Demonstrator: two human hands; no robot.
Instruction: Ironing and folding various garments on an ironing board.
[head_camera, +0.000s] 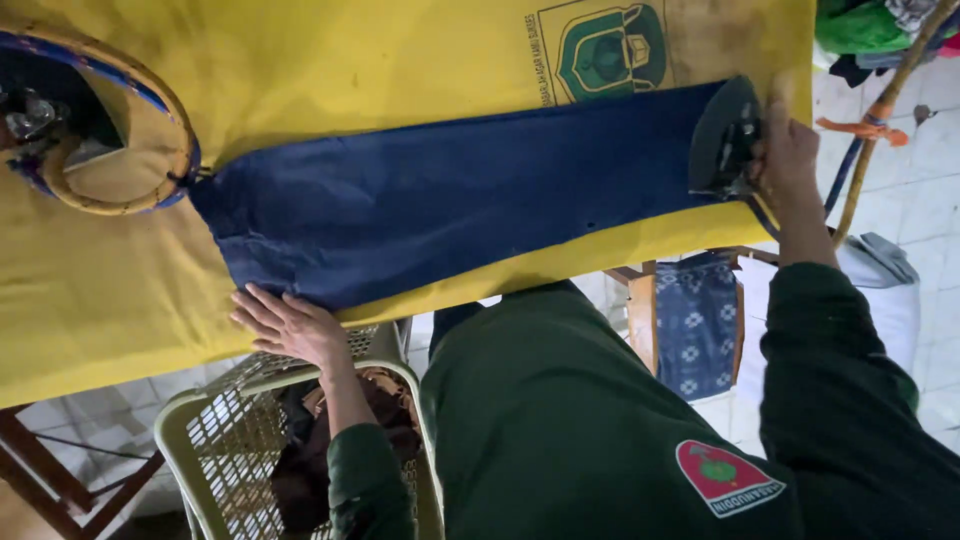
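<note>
Head view, items listed from largest to smallest.

1. Desk (100, 300): covered by a yellow cloth (350, 60) that bears a green printed emblem near its far edge. The cloth lies loose, so a sideways drag could ruck it up under the work.

2. Dark blue garment (450, 195): a long, narrow piece lying flat across the yellow cloth, from the round frame on one side to the iron on the other. Its near edge lies close to the desk's edge. Risk: a fold pressed in if the fabric creeps, or a scorch if heat rests in one spot.

3. Pale plastic laundry basket (235, 420): stands below the desk edge, holding dark clothes. The garment could slide off into it if released.

4. Round woven frame with blue rim (120, 130): touches the garment's end; it may snag the fabric.

5. Iron (722, 140): dark, resting on the garment's far end, with a cord trailing off the desk. Risk: the cord catching and tugging the iron askew.

6. Right hand (790, 150): clenched around the iron's handle.

7. Left hand (290, 325): released, fingers spread flat, pinning the garment's near edge. Risk: a burn if the iron travels toward it.
</note>
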